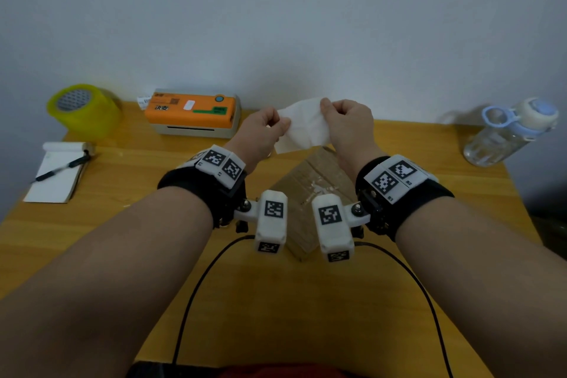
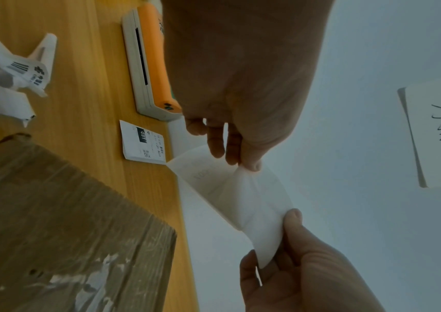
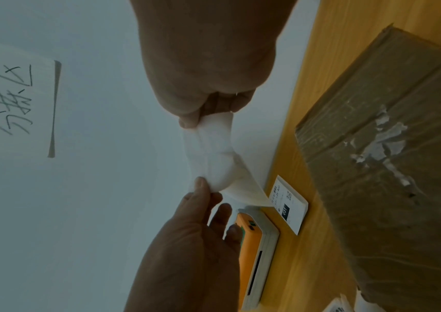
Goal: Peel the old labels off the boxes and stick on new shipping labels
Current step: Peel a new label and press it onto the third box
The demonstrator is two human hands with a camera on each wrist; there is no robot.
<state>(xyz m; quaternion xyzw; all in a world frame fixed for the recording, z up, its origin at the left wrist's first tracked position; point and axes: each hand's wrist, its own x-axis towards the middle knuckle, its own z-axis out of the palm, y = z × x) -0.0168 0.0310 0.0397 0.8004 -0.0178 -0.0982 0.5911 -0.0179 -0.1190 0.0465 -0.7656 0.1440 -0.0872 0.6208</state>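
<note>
A plain pale blue-grey wall (image 1: 276,24) rises straight behind the wooden table (image 1: 276,301), which is pushed up against it. The tabletop is a warm honey yellow with a fine straight grain. A white sheet with handwritten characters (image 2: 438,135) is stuck to the wall higher up. The light is soft, dim and even.

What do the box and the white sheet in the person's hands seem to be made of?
Box: brown corrugated cardboard, matte under glossy clear tape, with torn white paper scraps stuck on top. White sheet: thin paper, probably a label; it curls and lets light through.
</note>
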